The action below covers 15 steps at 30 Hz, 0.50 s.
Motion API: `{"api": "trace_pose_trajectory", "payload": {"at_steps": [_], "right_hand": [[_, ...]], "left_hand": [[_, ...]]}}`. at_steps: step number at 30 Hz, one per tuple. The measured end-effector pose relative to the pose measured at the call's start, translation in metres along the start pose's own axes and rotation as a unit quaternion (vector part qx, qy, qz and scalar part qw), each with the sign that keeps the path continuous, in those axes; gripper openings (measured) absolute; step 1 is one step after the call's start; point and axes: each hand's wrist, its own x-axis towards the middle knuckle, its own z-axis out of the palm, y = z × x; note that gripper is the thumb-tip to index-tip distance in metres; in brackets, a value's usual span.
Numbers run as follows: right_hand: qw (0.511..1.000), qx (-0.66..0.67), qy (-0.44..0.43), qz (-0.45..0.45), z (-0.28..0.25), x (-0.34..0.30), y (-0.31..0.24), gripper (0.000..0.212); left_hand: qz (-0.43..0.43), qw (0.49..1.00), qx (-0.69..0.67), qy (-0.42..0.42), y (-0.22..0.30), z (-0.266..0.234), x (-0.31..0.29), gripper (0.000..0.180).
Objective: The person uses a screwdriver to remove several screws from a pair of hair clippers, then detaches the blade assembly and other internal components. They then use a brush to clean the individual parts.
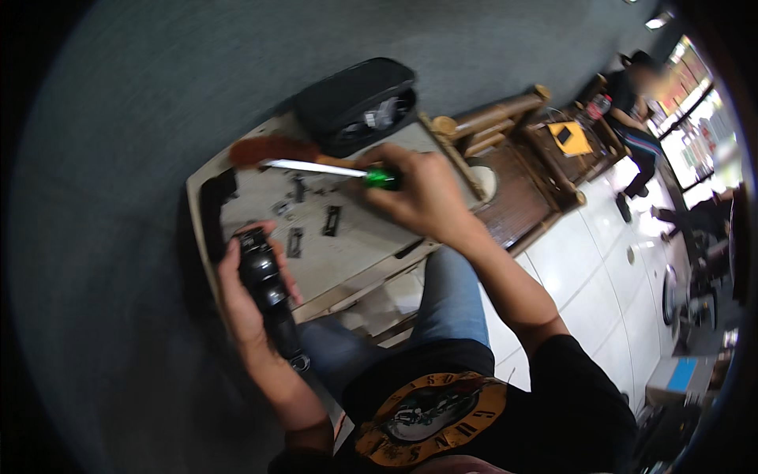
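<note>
My left hand (pixel 240 296) is wrapped round a black hair clipper (pixel 264 275), which is held tilted over the left part of the small pale table (pixel 359 249). My right hand (pixel 428 197) grips a screwdriver (pixel 383 177) by its green handle. Its bright metal shaft points left over the table, apart from the clipper. Beneath the shaft lie several small dark metal parts. Closer to me are a black flat piece (pixel 332 221) and a greyish flat piece (pixel 295 242). A brush (pixel 268 150) with reddish-brown bristles rests behind the screwdriver.
At the table's far side sits an open black zip case (pixel 351 99) with things inside. A dark cloth-like item (pixel 215 205) lies along the left edge. To the right stands a bamboo chair (pixel 513 201). Farther off, a person (pixel 636 118) is beside a yellow envelope (pixel 570 138).
</note>
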Motion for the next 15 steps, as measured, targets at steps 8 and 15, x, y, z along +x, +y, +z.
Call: {"api": "trace_pose_trajectory", "payload": {"at_steps": [8,15], "right_hand": [[0.998,-0.026,-0.020,0.048,0.006,0.001,-0.007,0.029],[0.994,-0.092,-0.051,0.028,0.006,-0.003,-0.005,0.028]], "left_hand": [[0.029,0.999,0.030,-0.016,0.008,0.003,-0.001,0.058],[0.020,0.999,0.017,-0.020,0.008,0.003,-0.001,0.056]]}}
